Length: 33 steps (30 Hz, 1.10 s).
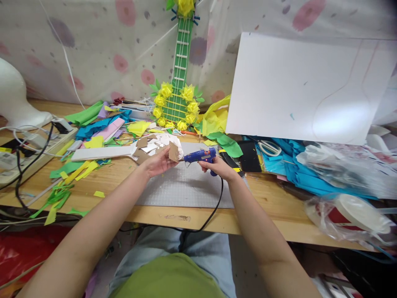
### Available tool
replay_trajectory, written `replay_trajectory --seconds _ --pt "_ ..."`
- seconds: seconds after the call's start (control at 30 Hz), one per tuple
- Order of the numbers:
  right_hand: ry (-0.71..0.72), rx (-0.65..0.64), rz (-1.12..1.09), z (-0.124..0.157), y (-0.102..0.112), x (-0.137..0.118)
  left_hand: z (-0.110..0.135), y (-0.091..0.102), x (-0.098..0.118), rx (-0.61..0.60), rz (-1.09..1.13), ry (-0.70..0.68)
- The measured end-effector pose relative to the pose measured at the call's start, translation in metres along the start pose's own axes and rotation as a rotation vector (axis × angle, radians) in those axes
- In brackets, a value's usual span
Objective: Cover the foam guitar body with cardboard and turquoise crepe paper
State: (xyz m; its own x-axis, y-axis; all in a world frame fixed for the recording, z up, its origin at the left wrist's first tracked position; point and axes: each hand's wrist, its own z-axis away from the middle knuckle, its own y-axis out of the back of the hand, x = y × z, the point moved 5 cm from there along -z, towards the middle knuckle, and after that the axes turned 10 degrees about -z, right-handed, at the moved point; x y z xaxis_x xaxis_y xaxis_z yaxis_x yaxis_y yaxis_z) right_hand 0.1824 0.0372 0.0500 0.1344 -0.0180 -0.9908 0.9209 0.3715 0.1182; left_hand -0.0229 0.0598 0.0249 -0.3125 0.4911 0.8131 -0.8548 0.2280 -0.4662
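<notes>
Head view: The left hand (159, 162) pinches a small brown cardboard piece (174, 152) between thumb and fingers and holds it upright above the grey cutting mat (186, 188). The right hand (218, 167) is closed around the grip of a blue hot glue gun (200, 156). The gun's nozzle points toward 9 o'clock and sits at the edge of the cardboard piece; actual contact cannot be confirmed. A black cord (218, 198) runs from the gun toward 6 o'clock and drops over the front edge of the wooden tabletop (273, 205).

At 12 o'clock from the hands, a green paper guitar (180, 62) with yellow flowers leans on the wall. At 2 o'clock stands a white board (304, 87). At 3 o'clock lie a black phone (249, 157) and white-handled scissors (269, 147). At 9 o'clock lie green and yellow paper scraps (62, 194).
</notes>
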Motion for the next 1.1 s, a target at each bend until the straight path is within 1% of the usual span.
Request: replay_trajectory --seconds 0.1,0.27,0.4,0.57,0.63,0.67,0.7,0.77,0.87,0.93,1.0,1.03,1.1 --pt "0.003 0.005 0.020 0.000 0.000 0.000 0.000 0.000 0.000 -0.010 -0.002 -0.004" --pt "0.018 0.027 0.035 -0.003 0.000 0.005 0.001 -0.001 0.001 0.006 -0.011 -0.004" --pt "0.017 0.060 0.029 -0.006 0.003 0.008 0.000 -0.004 -0.001 -0.014 -0.019 -0.002" --pt "0.043 0.089 -0.028 -0.005 0.003 0.006 -0.001 -0.007 -0.004 -0.030 -0.051 0.004" --pt "0.070 0.125 -0.092 -0.005 0.005 0.007 0.002 -0.007 0.004 -0.022 -0.079 0.007" --pt "0.078 0.163 -0.122 -0.005 0.007 0.009 0.004 -0.006 0.011 -0.004 -0.098 -0.001" --pt "0.083 0.215 -0.146 -0.005 0.010 0.013 0.007 -0.005 0.021 0.016 -0.120 -0.014" --pt "0.081 0.363 -0.165 -0.005 0.020 0.025 0.016 0.001 0.047 0.110 -0.180 -0.100" --pt "0.051 0.624 -0.118 -0.003 0.038 0.047 0.032 0.010 0.086 0.245 -0.337 -0.266" --pt "0.028 0.751 -0.057 -0.002 0.047 0.058 0.041 0.015 0.099 0.348 -0.517 -0.344" --pt "0.023 0.799 0.027 -0.005 0.051 0.063 0.045 0.016 0.098 0.412 -0.746 -0.387" --pt "0.016 0.804 0.084 -0.008 0.051 0.064 0.046 0.016 0.094 0.422 -0.872 -0.411" --pt "-0.024 0.802 0.223 -0.013 0.050 0.064 0.044 0.012 0.081 0.401 -1.114 -0.494"
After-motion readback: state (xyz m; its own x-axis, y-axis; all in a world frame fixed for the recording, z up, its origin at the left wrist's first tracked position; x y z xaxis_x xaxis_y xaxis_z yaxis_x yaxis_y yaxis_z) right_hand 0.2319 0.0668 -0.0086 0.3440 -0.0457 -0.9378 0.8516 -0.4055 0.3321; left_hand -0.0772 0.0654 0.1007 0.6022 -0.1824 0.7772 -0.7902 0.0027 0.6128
